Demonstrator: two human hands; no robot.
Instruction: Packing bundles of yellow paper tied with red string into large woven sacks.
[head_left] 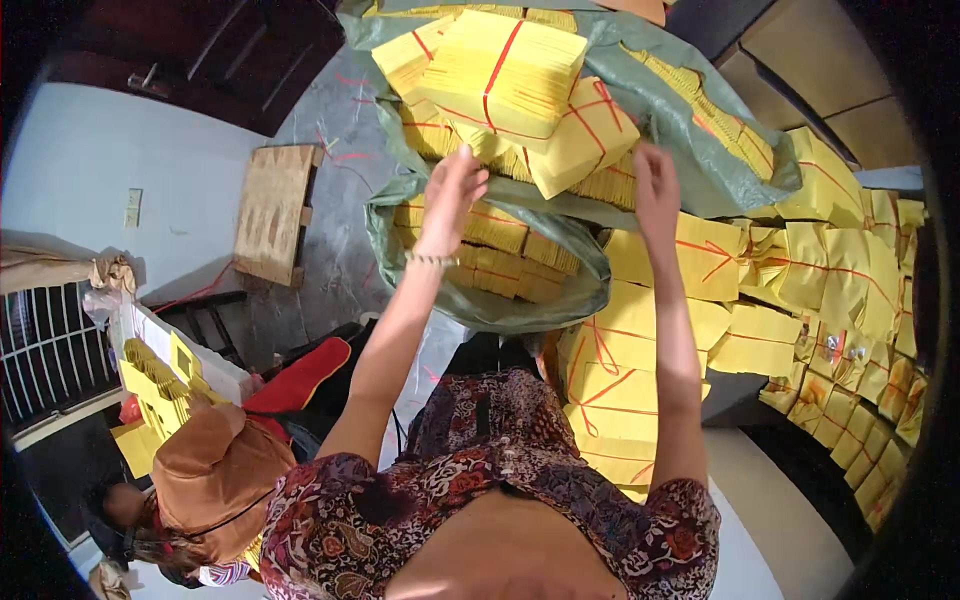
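Observation:
Bundles of yellow folded paper, tied with red string, are piled over a large green sack in front of me. The top paper bundle [505, 75] lies tilted, with a second paper bundle [585, 140] leaning beside and under it. My left hand [452, 197], a beaded band on its wrist, is at the near left edge of the top bundle, fingers apart; whether the fingertips touch it I cannot tell. Just right of the second bundle is my right hand [656, 185], its fingers loosely stretched and holding nothing. The large green sack [715, 165] is packed with more bundles.
A smaller green sack [590, 285] with paper bundles stands nearer me. Tied yellow stacks [620, 400] fill the right side. At lower left a co-worker in a brown top [215, 465] handles yellow paper. A wooden board [272, 212] leans by the left wall.

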